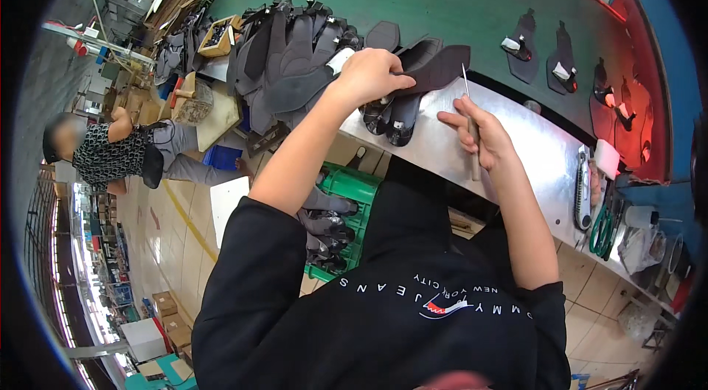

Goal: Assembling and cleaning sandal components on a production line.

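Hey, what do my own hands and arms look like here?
Your left hand and right hand are bare, with no gloves or watch showing. The forearms are uncovered too. Loose black sleeves end around the elbows, plain as far as I can see. They belong to a black top with a white-and-red print on its front.

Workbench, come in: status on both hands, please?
Left grip on dark padded piece. Right grip holding slim pointed tool. Heap of dark pieces close by on the left.
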Demonstrator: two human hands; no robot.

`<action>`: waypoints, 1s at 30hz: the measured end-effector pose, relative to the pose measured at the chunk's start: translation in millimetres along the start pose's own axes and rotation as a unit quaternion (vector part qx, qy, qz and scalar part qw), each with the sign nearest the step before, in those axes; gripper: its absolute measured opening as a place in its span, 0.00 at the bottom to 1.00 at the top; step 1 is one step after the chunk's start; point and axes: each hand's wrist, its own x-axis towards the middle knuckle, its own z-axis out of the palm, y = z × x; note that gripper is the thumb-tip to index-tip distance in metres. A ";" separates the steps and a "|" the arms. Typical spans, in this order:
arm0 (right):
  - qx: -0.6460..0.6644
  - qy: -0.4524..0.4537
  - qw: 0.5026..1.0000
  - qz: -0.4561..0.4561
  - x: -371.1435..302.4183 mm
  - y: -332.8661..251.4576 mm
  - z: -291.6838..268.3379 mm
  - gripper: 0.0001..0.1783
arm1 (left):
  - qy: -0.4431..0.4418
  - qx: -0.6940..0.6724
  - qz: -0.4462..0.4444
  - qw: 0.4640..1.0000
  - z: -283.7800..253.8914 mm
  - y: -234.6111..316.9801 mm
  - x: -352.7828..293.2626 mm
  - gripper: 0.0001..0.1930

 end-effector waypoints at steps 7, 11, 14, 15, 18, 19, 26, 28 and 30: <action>0.028 0.064 0.997 -0.021 48.0 5.0 26.2 0.25 | -0.101 -0.073 -0.031 0.992 -6.5 -37.5 19.0 0.27; 0.010 0.066 0.998 -0.017 62.9 -0.7 29.6 0.23 | -0.102 -0.295 -0.086 0.946 11.8 -57.7 19.2 0.22; -0.211 0.097 0.967 -0.107 53.0 -2.5 52.0 0.17 | -0.130 -0.386 -0.112 0.906 33.1 -70.8 10.5 0.19; -0.307 0.122 0.935 -0.132 51.8 -1.3 56.9 0.16 | -0.111 -0.371 -0.106 0.916 41.5 -66.9 6.0 0.19; -0.396 0.179 0.884 -0.174 49.5 2.2 47.4 0.18 | -0.116 -0.413 -0.120 0.896 48.0 -57.2 -1.9 0.28; -0.393 0.181 0.884 -0.176 44.9 4.1 43.0 0.18 | -0.106 -0.437 -0.143 0.882 44.3 -44.1 -8.7 0.35; -0.168 0.081 0.981 -0.052 40.8 -3.8 31.0 0.19 | -0.071 -0.522 -0.195 0.827 64.2 -50.0 -4.9 0.52; -0.178 0.067 0.981 -0.046 40.0 0.7 36.3 0.19 | -0.088 -0.581 -0.166 0.792 60.7 -46.4 -8.1 0.49; -0.183 0.033 0.982 -0.014 36.4 0.6 28.0 0.18 | -0.098 -0.550 -0.199 0.806 66.1 -54.2 -8.2 0.47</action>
